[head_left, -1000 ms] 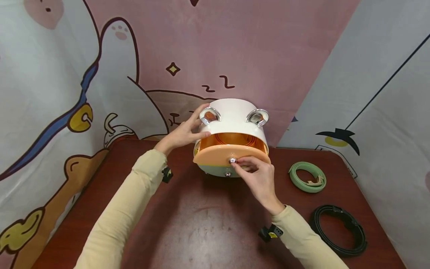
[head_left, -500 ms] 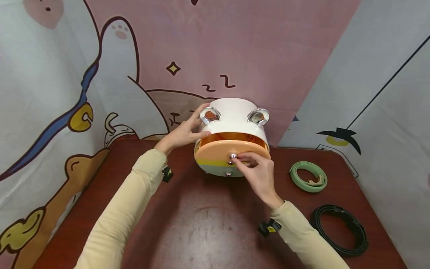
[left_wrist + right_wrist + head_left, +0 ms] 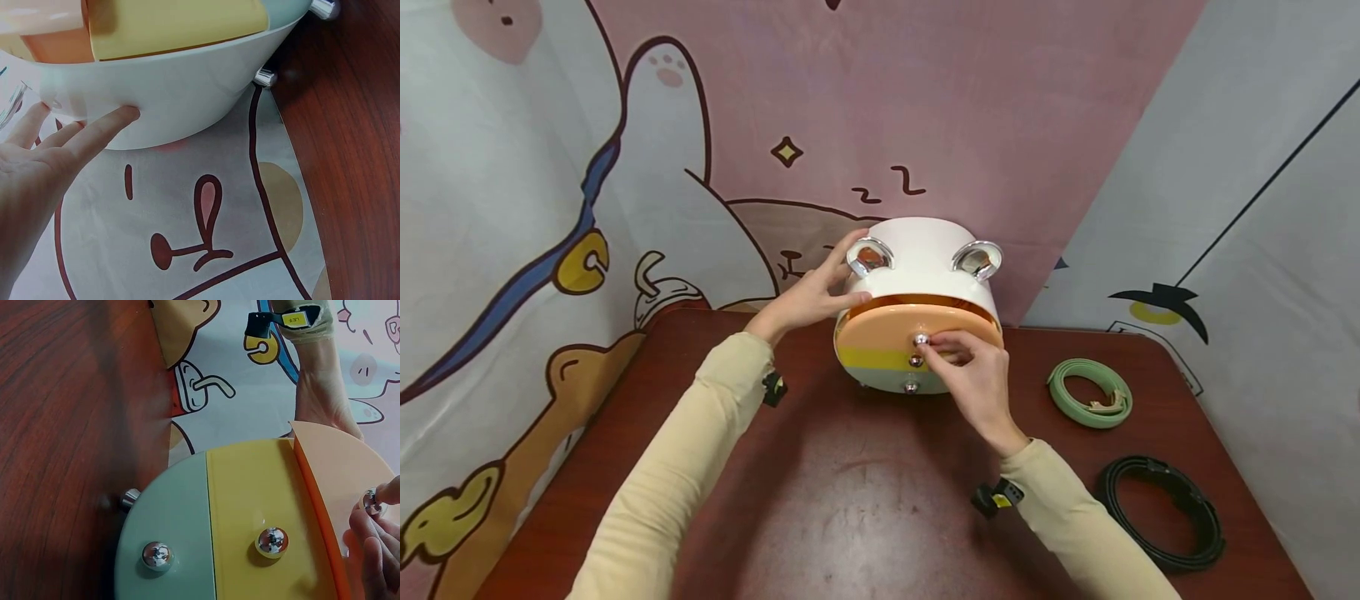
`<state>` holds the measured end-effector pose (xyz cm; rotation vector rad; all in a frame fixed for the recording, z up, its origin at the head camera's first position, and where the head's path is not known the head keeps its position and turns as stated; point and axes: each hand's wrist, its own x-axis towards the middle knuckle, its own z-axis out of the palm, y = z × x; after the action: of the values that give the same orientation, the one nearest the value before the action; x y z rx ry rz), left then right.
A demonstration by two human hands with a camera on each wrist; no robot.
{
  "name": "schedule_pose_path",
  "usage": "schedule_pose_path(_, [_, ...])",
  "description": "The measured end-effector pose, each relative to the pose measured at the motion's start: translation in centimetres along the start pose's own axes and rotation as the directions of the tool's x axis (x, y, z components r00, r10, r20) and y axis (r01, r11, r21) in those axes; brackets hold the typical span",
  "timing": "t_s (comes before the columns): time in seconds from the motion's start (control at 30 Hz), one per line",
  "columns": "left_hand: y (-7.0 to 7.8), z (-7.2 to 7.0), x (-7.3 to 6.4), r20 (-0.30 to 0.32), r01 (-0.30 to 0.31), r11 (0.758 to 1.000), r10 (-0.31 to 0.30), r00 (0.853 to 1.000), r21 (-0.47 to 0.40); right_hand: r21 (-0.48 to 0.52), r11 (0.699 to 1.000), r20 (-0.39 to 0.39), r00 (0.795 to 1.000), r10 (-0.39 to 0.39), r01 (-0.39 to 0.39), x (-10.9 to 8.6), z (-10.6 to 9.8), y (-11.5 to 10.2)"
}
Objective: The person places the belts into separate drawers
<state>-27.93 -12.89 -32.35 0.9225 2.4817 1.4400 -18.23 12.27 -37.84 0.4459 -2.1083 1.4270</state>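
Right now, the right hand (image 3: 976,382) is pinching the silver knob (image 3: 921,340) of the peach drawer (image 3: 880,323), which is sticking out slightly past the yellow drawer (image 3: 871,358) and pale green drawer (image 3: 880,380) below. The left hand (image 3: 808,293) is staying ungripped, its extended fingers resting against the side of the white cabinet (image 3: 921,254). That cabinet is standing on the brown worktop (image 3: 850,508), while a coiled green belt (image 3: 1063,400) and a coiled black belt (image 3: 1207,533) are lying to its right, near the right sleeve (image 3: 1082,521).
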Motion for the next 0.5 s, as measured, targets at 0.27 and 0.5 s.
schedule_pose_path(0.27, [0.02,-0.07,0.05,-0.002,0.012,1.0,-0.012,1.0,0.02,-0.002,1.0,-0.01,1.0,0.001,-0.001,0.44,0.19,0.17])
schedule_pose_path(0.5, [0.03,-0.14,0.04,0.006,0.018,1.0,-0.018,1.0,0.009,-0.014,1.0,-0.001,1.0,0.0,0.0,0.83,0.23,0.47])
